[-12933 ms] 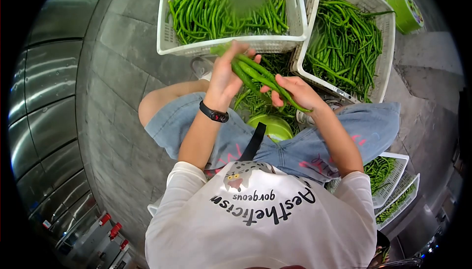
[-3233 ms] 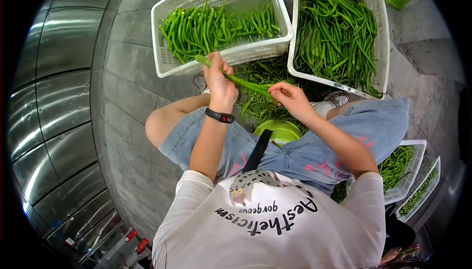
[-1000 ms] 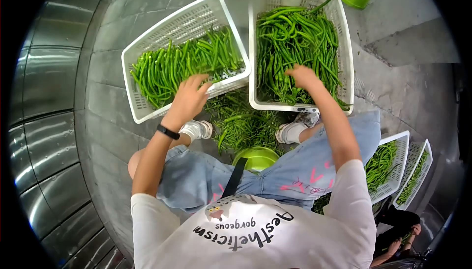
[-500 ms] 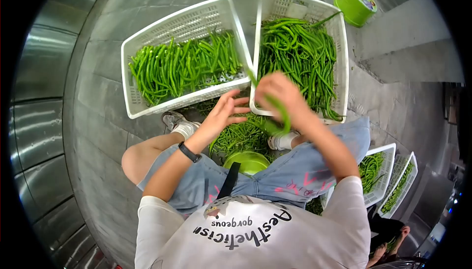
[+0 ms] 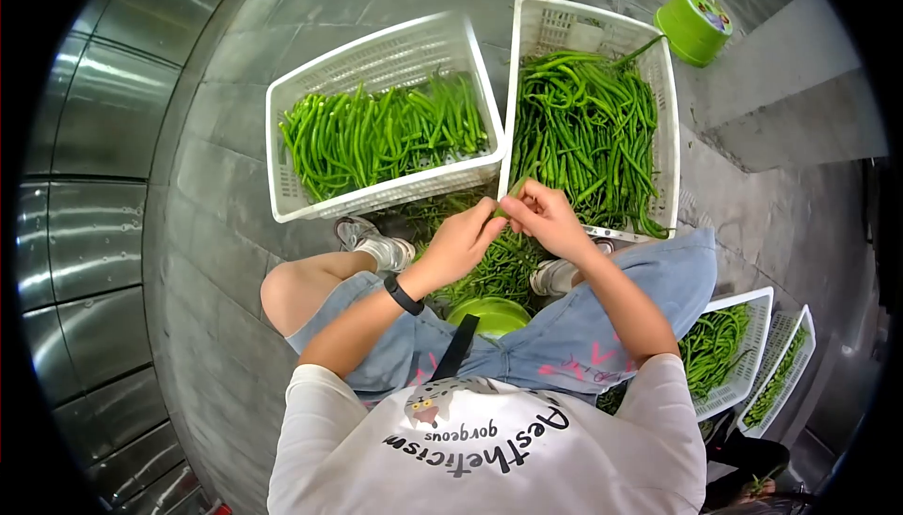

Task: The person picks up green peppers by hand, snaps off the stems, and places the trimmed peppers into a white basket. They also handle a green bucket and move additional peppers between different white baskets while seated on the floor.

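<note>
A long green chili pepper [image 5: 517, 190] is held between my two hands, its lower part mostly hidden by fingers. My left hand [image 5: 461, 240] pinches it near one end. Fingertips of my right hand [image 5: 549, 223] are closed on it close beside the left. Both hands are in front of the right white crate [image 5: 673, 139], which holds a jumbled heap of green chilies [image 5: 588, 129]. In the left white crate [image 5: 376, 40], chilies [image 5: 376, 134] lie side by side in a row. Below the hands, a pile of small green stems or scraps [image 5: 499, 266] covers the floor.
A green stool [image 5: 480, 316] is under me, partly hidden. Another green stool [image 5: 691, 24] stands at the back right by a grey ledge [image 5: 781, 63]. Two more white crates [image 5: 748, 364] with green produce are at the lower right, near another person's arm [image 5: 752, 489]. Metal panels [image 5: 103, 120] line the left.
My hands have come together, and the left has gone from spread fingers to gripping the chili. The right hand has moved slightly down. The whole view has shifted a little.
</note>
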The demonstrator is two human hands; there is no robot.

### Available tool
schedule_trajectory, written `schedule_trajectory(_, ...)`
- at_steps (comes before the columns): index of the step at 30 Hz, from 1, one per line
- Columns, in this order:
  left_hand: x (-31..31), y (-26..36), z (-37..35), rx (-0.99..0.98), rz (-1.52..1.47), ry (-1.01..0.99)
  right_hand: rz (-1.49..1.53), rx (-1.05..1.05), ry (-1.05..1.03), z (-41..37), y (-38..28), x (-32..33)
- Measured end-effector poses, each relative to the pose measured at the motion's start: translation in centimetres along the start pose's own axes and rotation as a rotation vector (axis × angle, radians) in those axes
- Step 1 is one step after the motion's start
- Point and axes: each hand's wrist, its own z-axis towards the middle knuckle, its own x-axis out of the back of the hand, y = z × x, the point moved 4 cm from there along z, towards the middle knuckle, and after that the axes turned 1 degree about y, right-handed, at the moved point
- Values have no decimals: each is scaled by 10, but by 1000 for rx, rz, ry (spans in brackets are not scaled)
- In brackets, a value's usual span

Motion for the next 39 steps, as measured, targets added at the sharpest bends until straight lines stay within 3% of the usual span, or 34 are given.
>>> schedule_trajectory(8,2,1,-3,26,-87,-74,841,-237,-123,-5,22,-2)
schedule_trajectory(10,2,5,-3,-83,-66,-16,1003,-292,-160,-6,28,-4)
schedule_trajectory(11,3,7,-3,-138,-55,15,975,-284,-143,-7,29,-3)
schedule_trajectory(17,6,-5,-1,55,-314,-32,863,-218,-50,0,17,18)
schedule_trajectory(20,19,-7,0,158,-377,70,223,-280,-10,0,19,27)
schedule_trajectory(22,24,-21,2,242,-516,133,93,-343,-161,-3,26,19)
schedule_trajectory(24,30,-27,3,268,-469,219,-119,-331,-393,-9,28,3)
schedule_trajectory(25,32,-27,4,282,-462,232,-365,-364,-492,-13,22,-2)
schedule_trajectory(26,33,-28,4,298,-465,235,-685,-236,-546,-12,28,-1)
schedule_trajectory(28,34,-30,3,333,-472,245,-871,-153,-383,1,46,19)
schedule_trajectory(30,33,-32,1,392,-522,207,-802,-206,-147,37,76,66)
schedule_trajectory(31,31,-31,1,396,-530,193,-937,-124,55,54,90,94)
schedule_trajectory(33,29,-38,3,304,-483,179,-978,-236,393,83,133,152)
schedule_trajectory(36,28,-37,1,247,-403,158,-1085,-586,380,104,176,187)
schedule_trajectory(39,37,-35,-2,270,-309,175,-1097,-717,394,113,206,177)
